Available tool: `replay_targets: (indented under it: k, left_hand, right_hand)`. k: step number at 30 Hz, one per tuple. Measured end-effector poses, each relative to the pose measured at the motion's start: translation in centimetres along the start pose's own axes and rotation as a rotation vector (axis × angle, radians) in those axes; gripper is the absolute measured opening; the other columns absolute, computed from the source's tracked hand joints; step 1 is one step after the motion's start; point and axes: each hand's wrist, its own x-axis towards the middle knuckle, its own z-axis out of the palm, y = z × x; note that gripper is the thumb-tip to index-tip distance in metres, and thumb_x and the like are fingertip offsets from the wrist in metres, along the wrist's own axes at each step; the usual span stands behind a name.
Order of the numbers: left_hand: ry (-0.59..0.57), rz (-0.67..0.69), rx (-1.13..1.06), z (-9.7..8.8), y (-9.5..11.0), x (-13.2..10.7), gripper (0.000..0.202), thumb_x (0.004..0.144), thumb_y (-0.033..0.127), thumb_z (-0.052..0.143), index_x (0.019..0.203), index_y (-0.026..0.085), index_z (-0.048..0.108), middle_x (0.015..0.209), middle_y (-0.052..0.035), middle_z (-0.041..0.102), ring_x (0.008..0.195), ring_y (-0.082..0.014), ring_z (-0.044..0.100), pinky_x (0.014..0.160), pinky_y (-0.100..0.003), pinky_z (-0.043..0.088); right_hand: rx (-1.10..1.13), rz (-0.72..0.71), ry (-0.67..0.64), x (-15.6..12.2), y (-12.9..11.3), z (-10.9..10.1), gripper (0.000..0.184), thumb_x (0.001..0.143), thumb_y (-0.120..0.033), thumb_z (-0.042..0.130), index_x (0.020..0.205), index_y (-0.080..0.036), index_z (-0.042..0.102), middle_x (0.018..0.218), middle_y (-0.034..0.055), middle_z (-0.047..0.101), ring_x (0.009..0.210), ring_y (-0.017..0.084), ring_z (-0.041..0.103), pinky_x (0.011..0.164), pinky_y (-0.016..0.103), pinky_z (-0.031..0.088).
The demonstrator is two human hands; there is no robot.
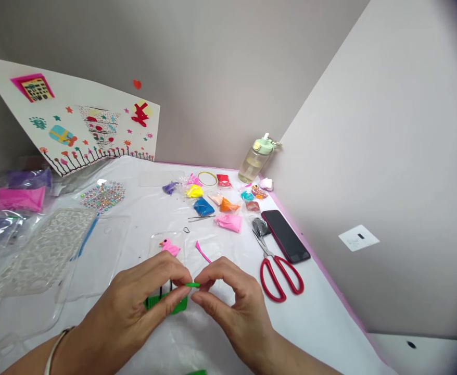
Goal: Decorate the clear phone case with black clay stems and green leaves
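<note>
A small green piece of modelling clay is pinched between the fingertips of my left hand and my right hand. Below them lies a clear phone case, partly hidden by my left hand. On it is a pink clay flamingo, with black legs and a green clay area at the bottom end. A thin pink clay strip rests just beyond my right hand. Another bit of green shows at the bottom edge of the view.
Red-handled scissors and a smartphone lie to the right. Bagged clay in several colours, tweezers and a bottle stand farther back. Clear cases, rhinestones and a decorated board are at left.
</note>
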Motion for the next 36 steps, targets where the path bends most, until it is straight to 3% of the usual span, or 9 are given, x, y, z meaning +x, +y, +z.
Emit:
replay_targets:
  k: [5,9,13,22,27,36]
  left_hand:
    - [-0.013,-0.068,-0.039,-0.2,-0.1,0.1,0.012,0.098,0.020,0.056,0.102,0.030,0.060,0.092,0.0066,0.067,0.085,-0.0100,0.064,0.076,-0.019,0.049]
    - [0.011,-0.161,-0.131,-0.3,0.3,0.2,0.010,0.097,0.025,0.058,0.095,0.031,0.066,0.086,0.0077,0.068,0.079,-0.0095,0.065,0.073,-0.017,0.050]
    - [0.012,-0.212,-0.266,-0.2,0.8,0.6,0.014,0.096,0.027,0.059,0.086,0.028,0.069,0.079,0.0064,0.069,0.074,-0.0102,0.067,0.071,-0.018,0.052]
    - [-0.005,-0.245,-0.309,0.3,1.4,0.9,0.014,0.092,0.027,0.060,0.082,0.026,0.069,0.075,0.0050,0.071,0.070,-0.0110,0.068,0.066,-0.017,0.054]
    - [-0.002,-0.238,-0.301,0.3,1.2,1.0,0.014,0.092,0.026,0.061,0.081,0.026,0.069,0.075,0.0054,0.070,0.070,-0.0103,0.067,0.067,-0.016,0.054]
    - [0.031,-0.221,-0.222,0.3,0.9,0.6,0.012,0.092,0.029,0.062,0.083,0.026,0.069,0.076,0.0047,0.069,0.071,-0.0122,0.067,0.064,-0.018,0.053]
  right_hand:
    - [0.107,0.067,-0.006,0.4,-0.2,-0.4,0.006,0.086,-0.025,0.074,0.081,-0.021,0.073,0.079,0.0004,0.067,0.076,0.015,0.061,0.074,0.026,0.049]
    - [0.474,0.282,-0.112,0.8,0.0,-0.5,0.016,0.083,-0.034,0.077,0.084,-0.019,0.072,0.071,-0.0006,0.067,0.068,0.013,0.062,0.070,0.026,0.050]
    - [0.690,0.352,-0.164,0.9,0.5,-0.3,0.024,0.077,-0.035,0.083,0.087,-0.018,0.070,0.073,0.0012,0.073,0.062,0.012,0.065,0.069,0.027,0.052]
    - [0.688,0.361,-0.147,0.8,0.6,-0.2,0.026,0.073,-0.037,0.087,0.080,-0.018,0.071,0.066,-0.0007,0.069,0.061,0.012,0.063,0.068,0.026,0.051]
    - [0.665,0.325,-0.137,0.8,0.7,-0.2,0.022,0.078,-0.036,0.082,0.082,-0.017,0.071,0.066,-0.0002,0.070,0.062,0.012,0.064,0.069,0.026,0.052]
    - [0.450,0.277,-0.057,0.5,-0.1,-0.4,0.017,0.072,-0.029,0.087,0.080,-0.021,0.074,0.075,-0.0017,0.070,0.070,0.012,0.062,0.069,0.023,0.050]
